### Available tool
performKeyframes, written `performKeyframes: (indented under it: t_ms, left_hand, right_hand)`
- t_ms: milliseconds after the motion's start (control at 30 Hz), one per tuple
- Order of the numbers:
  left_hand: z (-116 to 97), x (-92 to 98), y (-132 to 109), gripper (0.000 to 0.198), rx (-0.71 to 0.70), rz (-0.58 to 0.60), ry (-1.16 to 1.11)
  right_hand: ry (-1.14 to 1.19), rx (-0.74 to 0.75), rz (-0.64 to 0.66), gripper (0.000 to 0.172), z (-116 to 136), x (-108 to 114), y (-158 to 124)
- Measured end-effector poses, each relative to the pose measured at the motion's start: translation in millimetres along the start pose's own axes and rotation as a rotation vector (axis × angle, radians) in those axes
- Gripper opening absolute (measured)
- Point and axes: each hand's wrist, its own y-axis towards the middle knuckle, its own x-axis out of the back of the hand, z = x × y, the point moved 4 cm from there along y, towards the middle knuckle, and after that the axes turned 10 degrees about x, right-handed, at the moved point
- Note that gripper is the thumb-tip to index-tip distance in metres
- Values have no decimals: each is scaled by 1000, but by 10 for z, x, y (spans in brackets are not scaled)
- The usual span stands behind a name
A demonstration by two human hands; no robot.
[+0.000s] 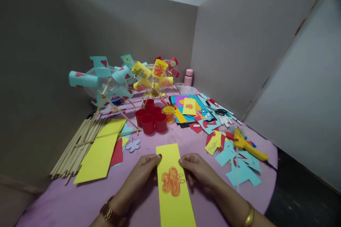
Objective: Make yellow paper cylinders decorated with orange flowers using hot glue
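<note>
A long yellow paper strip [174,209] with an orange butterfly drawn on it is held upright in front of me, above the purple-covered table. My left hand [147,166] pinches its left edge between thumb and fingers. On the opposite edge, my right hand [195,170] grips the strip the same way. Beyond the strip stand several red paper cups [148,124], and beside them a yellow paper ring [168,114] with an orange drawing. A grey flower-shaped cutout [133,144] lies just beyond my left hand.
Paper-and-stick wheels, one blue [99,81] and one yellow [153,74], stand at the back left. Wooden sticks [71,149] and a yellow sheet [102,150] lie left. A yellow glue gun [247,145], blue scraps [242,165] and scissors [221,111] lie right. Grey partitions [128,21] enclose the table.
</note>
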Motion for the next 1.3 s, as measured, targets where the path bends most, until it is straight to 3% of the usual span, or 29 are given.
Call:
performKeyframes:
  t_ms: [333, 800, 1300]
  left_hand:
    - [23, 16, 37, 35, -29, -29, 89]
    - [-35, 123, 27, 35, -149, -133, -65]
    - [54, -40, 24, 40, -43, 70, -46]
  right_hand:
    - [-59, 22, 17, 44, 9, 47, 2]
    - [-48, -23, 69, 44, -27, -5, -80]
    - [-40, 161, -167, 41, 130, 124, -31]
